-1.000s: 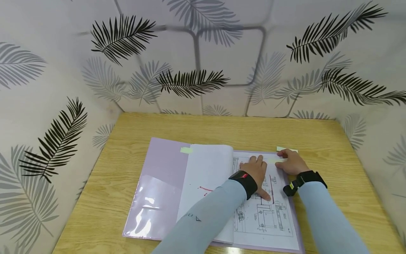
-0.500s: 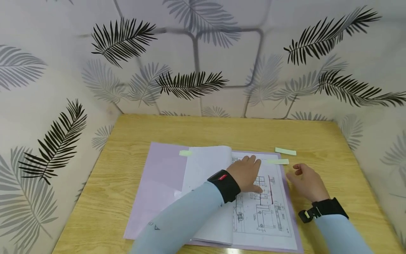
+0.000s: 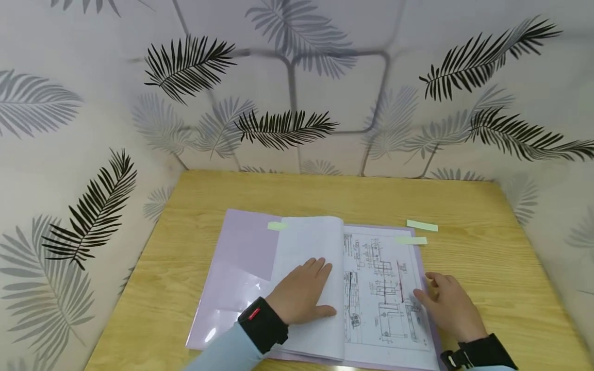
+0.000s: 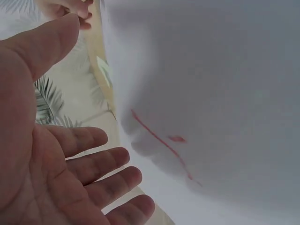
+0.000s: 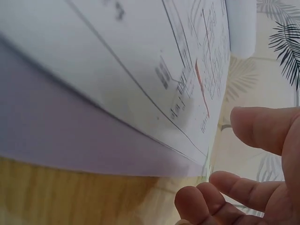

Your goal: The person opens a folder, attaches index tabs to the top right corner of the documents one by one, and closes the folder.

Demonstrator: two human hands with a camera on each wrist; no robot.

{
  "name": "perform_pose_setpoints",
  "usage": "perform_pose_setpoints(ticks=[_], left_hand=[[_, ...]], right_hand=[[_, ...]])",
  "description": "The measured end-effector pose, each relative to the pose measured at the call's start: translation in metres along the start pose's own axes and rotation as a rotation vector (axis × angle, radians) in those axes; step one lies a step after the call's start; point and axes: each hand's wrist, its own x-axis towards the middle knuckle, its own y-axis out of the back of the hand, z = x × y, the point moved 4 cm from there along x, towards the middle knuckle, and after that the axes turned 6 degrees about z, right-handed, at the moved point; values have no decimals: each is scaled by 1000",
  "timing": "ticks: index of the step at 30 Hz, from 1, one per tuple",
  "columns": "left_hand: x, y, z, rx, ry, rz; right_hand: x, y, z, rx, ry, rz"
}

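Note:
A purple folder [image 3: 227,257] lies spread on the wooden table, with white sheets inside it. My left hand [image 3: 301,293], fingers straight, is over the turned white page [image 3: 308,234] left of the fold; the left wrist view shows red pen marks [image 4: 161,143] on that page. Right of the fold is a technical drawing [image 3: 371,288] with a red line on it. My right hand [image 3: 452,306] is at the folder's right edge, thumb and fingers apart and loosely bent, holding nothing. In the right wrist view the purple border [image 5: 70,126] runs beside its fingers [image 5: 246,190].
Pale green sticky tabs mark the pages: a left tab [image 3: 277,225] on the turned page and a right tab [image 3: 411,240] on the drawing sheet. A loose strip [image 3: 422,225] lies behind the folder on the table [image 3: 297,193]. Leaf-patterned cloth [image 3: 325,87] rises around the table.
My right hand has let go of the tab at the drawing's upper right and come nearer along the folder's edge. My left hand has moved left from the drawing to over the turned page.

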Motion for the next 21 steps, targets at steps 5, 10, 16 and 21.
perform_pose_setpoints(ticks=[5,10,16,21], left_hand=[[-29,-7,-22,-99,75,50],[-59,-16,-39,-173,146,140],[-101,-23,-65,-173,293,344],[-123,-24,-82,-143,397,426]], right_hand=[[-7,-7,-2,-19,-2,-19],[-11,-10,-5,-62,-59,-59],[-14,-8,-2,-82,-103,-86],[-14,-10,-1,-58,-121,-89]])
